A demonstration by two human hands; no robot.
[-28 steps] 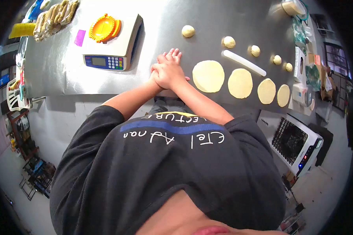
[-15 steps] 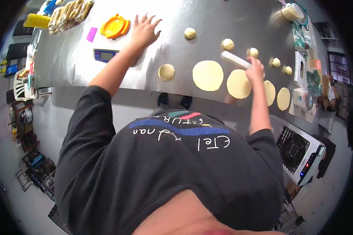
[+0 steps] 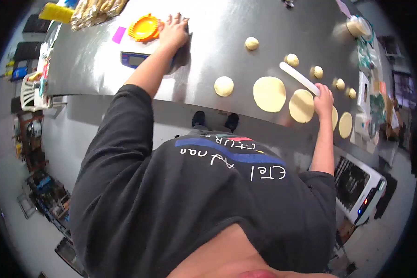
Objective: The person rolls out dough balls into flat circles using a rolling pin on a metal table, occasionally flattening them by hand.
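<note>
My left hand point(image 3: 173, 32) rests on the steel table, fingers stretched out, its thumb side right at an orange dumpling press point(image 3: 144, 28). Below that wrist lies a small blue scale point(image 3: 135, 60), partly covered by the forearm. Wrapped round one end of a white rolling pin point(image 3: 299, 78), my right hand point(image 3: 324, 99) is closed over the row of dough. Flat dough rounds lie around it: a large one point(image 3: 269, 94), another beside the hand point(image 3: 302, 106), and one farther right point(image 3: 345, 125). A thicker dough disc point(image 3: 224, 86) sits to the left.
Several dough balls point(image 3: 251, 43) form a line beyond the flat rounds. Bagged food point(image 3: 96, 13), a yellow item point(image 3: 56, 13) and a pink slip point(image 3: 119, 34) lie at the left. A tub point(image 3: 358, 27) stands at the far right; a white oven-like appliance point(image 3: 359, 184) is below the table.
The view has shifted, so the table's things appear farther right. My left hand has come to the orange press. My right hand has drawn slightly nearer me, tilting the rolling pin more steeply.
</note>
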